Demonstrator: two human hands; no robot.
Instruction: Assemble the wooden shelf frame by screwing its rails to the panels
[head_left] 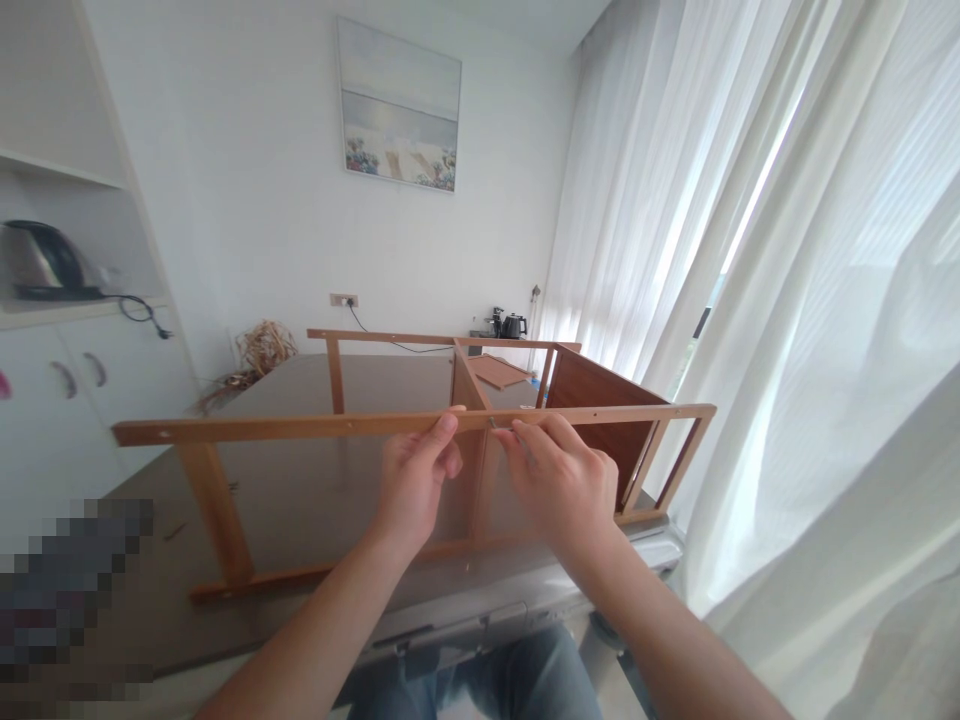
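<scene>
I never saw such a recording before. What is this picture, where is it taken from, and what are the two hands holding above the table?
There is no robot here: these are a person's own bare hands. The one picture comes from a camera worn on the head, looking forward and down.

On the grey table rests a large wooden frame with crossbars. Behind its near rail, a flat brown panel can be seen.

The left hand grips the near rail between thumb and fingers. Just beside it, the right hand seems to pinch a small metal piece against the rail; it is too small to identify.
</scene>
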